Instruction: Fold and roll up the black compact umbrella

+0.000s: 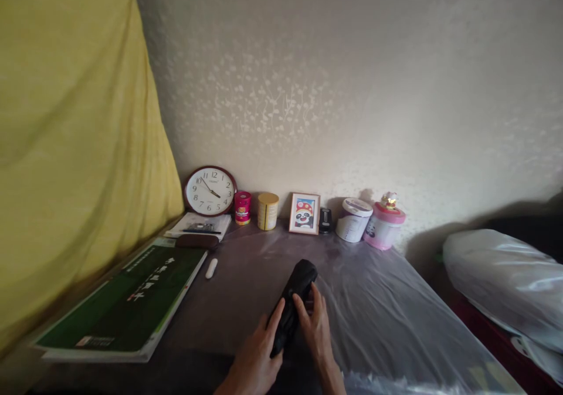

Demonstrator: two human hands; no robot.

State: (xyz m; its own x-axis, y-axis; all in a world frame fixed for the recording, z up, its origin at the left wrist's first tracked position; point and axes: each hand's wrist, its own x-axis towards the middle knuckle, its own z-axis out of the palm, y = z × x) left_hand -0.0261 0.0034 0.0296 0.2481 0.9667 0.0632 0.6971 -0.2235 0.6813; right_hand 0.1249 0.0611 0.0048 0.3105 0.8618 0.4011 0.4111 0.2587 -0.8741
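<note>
Between two hands (285, 339), one umbrella (294, 303)

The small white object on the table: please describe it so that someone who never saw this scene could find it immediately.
Start at the large green book lying on the left of the table, beside the yellow curtain. Just off the book's far right corner lies the small white object, alone on the plastic-covered surface. It is the only white, pill-shaped thing there, left of the black object that both hands hold.

Wall clock (210, 191) leaned against wall, red tin (242, 208), yellow canister (268, 210), framed panda picture (304, 213), white tub (354, 219), pink jar (384, 225) ranged alongside, green book (125, 298) laid at left, yellow curtain (65, 137) hung beside it, plastic sheet (387, 318) spread over table.
</note>
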